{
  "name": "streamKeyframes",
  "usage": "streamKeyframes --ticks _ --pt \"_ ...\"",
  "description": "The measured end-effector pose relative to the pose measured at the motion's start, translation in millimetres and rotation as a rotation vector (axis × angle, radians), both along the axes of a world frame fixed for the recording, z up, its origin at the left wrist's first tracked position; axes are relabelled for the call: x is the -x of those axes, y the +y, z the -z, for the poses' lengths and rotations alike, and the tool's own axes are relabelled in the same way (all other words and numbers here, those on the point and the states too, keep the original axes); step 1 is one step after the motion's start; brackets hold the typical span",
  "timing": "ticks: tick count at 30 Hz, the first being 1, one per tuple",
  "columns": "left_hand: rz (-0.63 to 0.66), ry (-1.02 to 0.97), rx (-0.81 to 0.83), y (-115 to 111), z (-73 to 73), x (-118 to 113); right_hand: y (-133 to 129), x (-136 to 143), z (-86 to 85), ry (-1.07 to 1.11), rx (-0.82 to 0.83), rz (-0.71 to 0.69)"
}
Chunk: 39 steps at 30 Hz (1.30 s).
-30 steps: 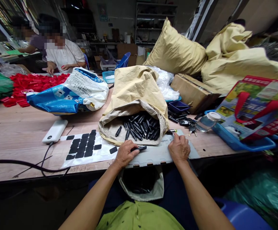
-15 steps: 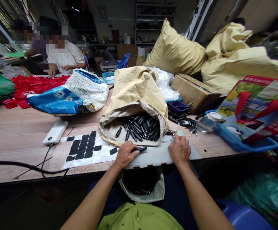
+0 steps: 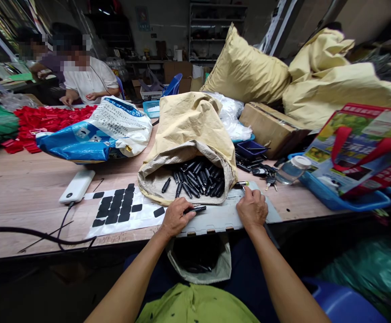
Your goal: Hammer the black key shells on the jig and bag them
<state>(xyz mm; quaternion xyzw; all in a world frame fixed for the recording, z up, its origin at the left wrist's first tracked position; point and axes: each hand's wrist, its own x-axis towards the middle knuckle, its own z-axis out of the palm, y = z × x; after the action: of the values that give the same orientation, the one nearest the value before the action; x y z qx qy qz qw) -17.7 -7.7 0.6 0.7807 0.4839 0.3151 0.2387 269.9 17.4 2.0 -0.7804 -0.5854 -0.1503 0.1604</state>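
Left hand (image 3: 177,217) closed on black piece (image 3: 200,209), free end pointing right, above board (image 3: 224,223) at counter (image 3: 121,168) edge. Right hand (image 3: 253,208) curled at board's right side; cannot tell what it grips. More pieces (image 3: 198,178) heaped in sack (image 3: 190,117) mouth, just beyond hands. Both hands, held piece unmoved since second ago. Across counter, purple-sleeved person's forearm (image 3: 40,70) has shifted.

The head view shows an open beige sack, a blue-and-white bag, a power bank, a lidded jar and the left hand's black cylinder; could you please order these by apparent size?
Open beige sack
Blue-and-white bag
Power bank and lidded jar: too alike to rank
Black cylinder
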Motion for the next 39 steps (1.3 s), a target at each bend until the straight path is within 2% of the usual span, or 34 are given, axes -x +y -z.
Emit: streamKeyframes --ticks 23,32,34,36,37,39 --pt "-0.010 0.010 -0.015 -2 -6.0 -3 -1 0 -2.6 0.012 0.016 0.005" --pt "-0.035 0.050 -0.087 -8 -9.2 -5 0 0 -1.7 0.003 0.008 -0.008" --pt "-0.059 0.004 -0.143 -13 -16.0 -9 0 0 -0.4 -0.003 0.001 -0.009" --pt "-0.069 -0.096 -0.192 -27 -33.1 -17 1 -1 0.6 -0.008 -0.002 -0.008" --pt "-0.053 -0.173 -0.196 -37 -46.6 -23 1 -1 1.0 -0.011 -0.001 -0.009" --pt "0.052 -0.377 -0.142 -62 -83.4 -35 1 -1 1.2 -0.014 0.004 -0.011"
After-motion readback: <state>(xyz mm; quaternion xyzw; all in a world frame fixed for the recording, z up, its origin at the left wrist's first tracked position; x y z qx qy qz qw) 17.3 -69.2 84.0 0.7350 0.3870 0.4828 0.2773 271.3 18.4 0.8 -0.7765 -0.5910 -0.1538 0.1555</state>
